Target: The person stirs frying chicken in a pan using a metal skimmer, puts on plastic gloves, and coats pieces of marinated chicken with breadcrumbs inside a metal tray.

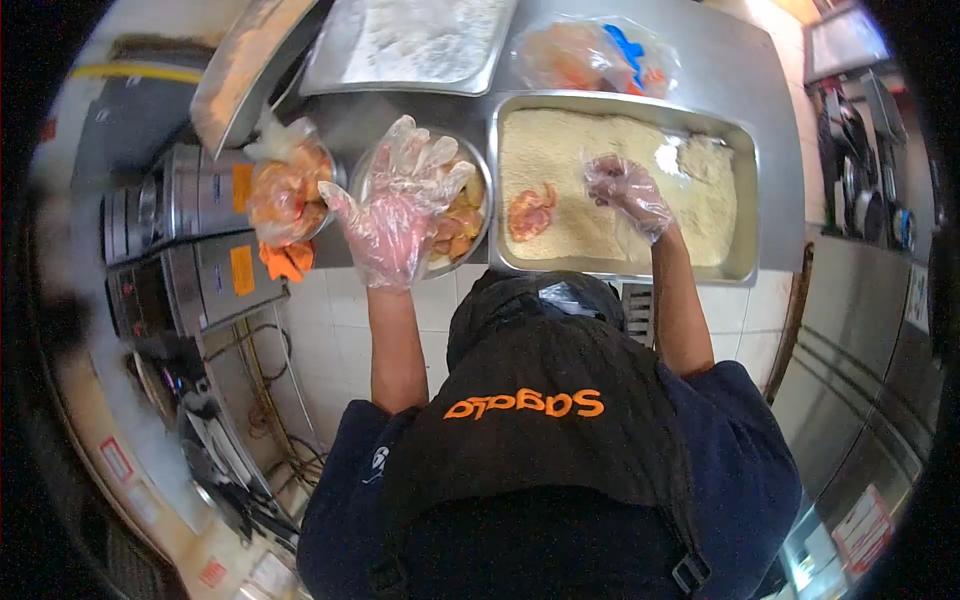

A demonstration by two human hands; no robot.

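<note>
Okay, left to right: one left hand [398,210], gloved, palm up, fingers spread wide, over one bowl [484,220] of several meat pieces; one meat piece [531,211] on crumbs in one tray [749,200], long axis pointing away, left of right fingers, nearer hand unclear; one right hand [628,190], fingers curled, contents can't tell.

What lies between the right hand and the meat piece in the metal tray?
In the head view, only a stretch of pale crumbs shows between the right hand and the meat piece.
</note>
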